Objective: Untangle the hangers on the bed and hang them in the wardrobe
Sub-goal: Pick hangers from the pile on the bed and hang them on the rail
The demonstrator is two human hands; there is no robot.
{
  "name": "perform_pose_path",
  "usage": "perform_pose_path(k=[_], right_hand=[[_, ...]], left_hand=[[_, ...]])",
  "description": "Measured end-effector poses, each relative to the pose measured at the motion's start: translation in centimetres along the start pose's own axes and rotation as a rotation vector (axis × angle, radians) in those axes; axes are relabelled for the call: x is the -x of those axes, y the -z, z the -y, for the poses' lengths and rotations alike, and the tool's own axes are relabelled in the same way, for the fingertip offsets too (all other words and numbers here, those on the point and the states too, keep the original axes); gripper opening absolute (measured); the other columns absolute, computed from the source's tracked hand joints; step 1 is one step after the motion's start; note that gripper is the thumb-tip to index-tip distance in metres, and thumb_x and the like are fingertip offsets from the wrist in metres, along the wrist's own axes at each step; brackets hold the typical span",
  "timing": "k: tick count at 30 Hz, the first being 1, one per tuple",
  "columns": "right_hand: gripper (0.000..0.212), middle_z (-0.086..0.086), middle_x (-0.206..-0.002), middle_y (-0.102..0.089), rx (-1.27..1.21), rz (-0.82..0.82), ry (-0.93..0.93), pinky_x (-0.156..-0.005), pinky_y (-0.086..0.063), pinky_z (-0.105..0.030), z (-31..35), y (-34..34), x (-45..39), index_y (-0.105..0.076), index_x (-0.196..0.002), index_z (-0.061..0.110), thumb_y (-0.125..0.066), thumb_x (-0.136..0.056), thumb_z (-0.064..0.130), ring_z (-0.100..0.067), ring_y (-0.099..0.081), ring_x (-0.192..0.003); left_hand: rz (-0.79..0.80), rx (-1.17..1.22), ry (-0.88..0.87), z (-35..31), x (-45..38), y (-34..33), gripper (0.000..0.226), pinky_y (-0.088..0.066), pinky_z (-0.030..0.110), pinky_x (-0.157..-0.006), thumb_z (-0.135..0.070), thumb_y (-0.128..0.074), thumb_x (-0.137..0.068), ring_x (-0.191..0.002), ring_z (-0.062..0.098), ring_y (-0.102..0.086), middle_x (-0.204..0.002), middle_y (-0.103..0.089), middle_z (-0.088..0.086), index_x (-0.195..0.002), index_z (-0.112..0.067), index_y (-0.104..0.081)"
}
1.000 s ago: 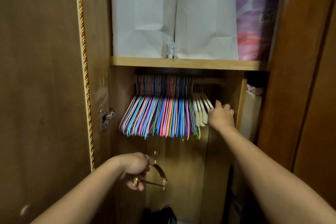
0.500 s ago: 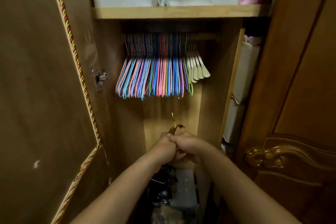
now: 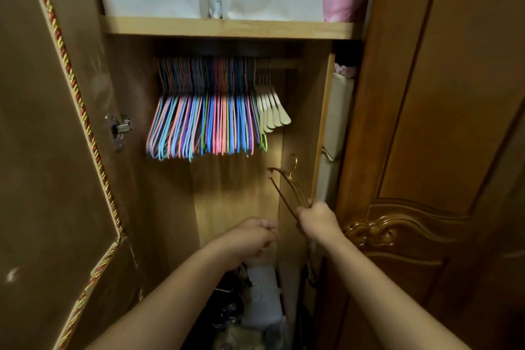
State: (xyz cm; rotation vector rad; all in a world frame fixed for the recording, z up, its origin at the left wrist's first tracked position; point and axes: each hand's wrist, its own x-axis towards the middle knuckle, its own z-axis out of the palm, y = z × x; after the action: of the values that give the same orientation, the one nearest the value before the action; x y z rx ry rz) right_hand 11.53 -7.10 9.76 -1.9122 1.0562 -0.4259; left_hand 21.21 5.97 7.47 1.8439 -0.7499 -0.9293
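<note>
Right hand grips a brown hanger below the rail; left hand loosely curled, holding nothing, near the wardrobe.

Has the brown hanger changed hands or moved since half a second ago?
Yes. The brown hanger was gripped by both hands below the colored hangers; now only the right hand holds it, farther right, beneath the white hangers. The left hand is free.

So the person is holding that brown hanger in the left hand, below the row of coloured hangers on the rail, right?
Not quite: the head view shows the right hand gripping the brown hanger. The left hand holds nothing. The rest stands: the brown hanger is below the coloured hangers on the rail.
</note>
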Motion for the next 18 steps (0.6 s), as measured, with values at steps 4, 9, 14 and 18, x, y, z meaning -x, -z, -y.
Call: perform_pose_path(k=[4,9,14,18], right_hand=[[0.044,-0.009,-0.116,-0.064,0.199,-0.218,0.218,-0.091,-0.053,-0.042,0.6,3.1,0.1,-0.044,-0.141,0.015,-0.045,-0.1,0.029,-0.03,-0.063,-0.104],[0.022,0.006,-0.09,-0.058,0.369,-0.351,0.512,-0.078,-0.056,-0.037,4.8,6.4,-0.9,-0.048,-0.124,0.017,-0.043,-0.103,0.025,-0.017,-0.064,-0.084],[0.025,-0.001,-0.105,-0.062,0.351,-0.439,0.614,-0.08,-0.056,-0.038,11.2,8.6,-3.3,-0.05,-0.126,0.02,-0.043,-0.104,0.028,-0.02,-0.063,-0.093],[0.026,-0.007,-0.11,-0.062,0.363,-0.474,0.627,-0.077,-0.049,-0.036,14.5,8.6,-6.5,-0.051,-0.126,0.016,-0.043,-0.104,0.026,-0.025,-0.061,-0.098]], left_hand=[[-0.139,-0.081,-0.018,-0.6,-0.1,1.5,0.024,-0.045,0.026,-0.069,-0.013,-0.053,-0.096,-0.087,0.013,-0.058,-0.099,-0.065,0.001,-0.114,-0.021,-0.066],[-0.321,-0.268,-0.159,-5.2,-0.5,7.0,0.019,-0.044,0.022,-0.078,-0.013,-0.055,-0.097,-0.092,0.011,-0.058,-0.099,-0.064,-0.004,-0.108,-0.022,-0.068],[-0.618,-0.49,-0.245,-9.3,-0.4,13.1,0.012,-0.049,0.03,-0.091,-0.02,-0.056,-0.097,-0.1,0.016,-0.06,-0.105,-0.065,-0.003,-0.102,-0.024,-0.065],[-0.742,-0.634,-0.215,-9.0,0.0,16.0,0.014,-0.051,0.033,-0.09,-0.019,-0.057,-0.093,-0.1,0.02,-0.062,-0.108,-0.066,0.001,-0.098,-0.022,-0.069]])
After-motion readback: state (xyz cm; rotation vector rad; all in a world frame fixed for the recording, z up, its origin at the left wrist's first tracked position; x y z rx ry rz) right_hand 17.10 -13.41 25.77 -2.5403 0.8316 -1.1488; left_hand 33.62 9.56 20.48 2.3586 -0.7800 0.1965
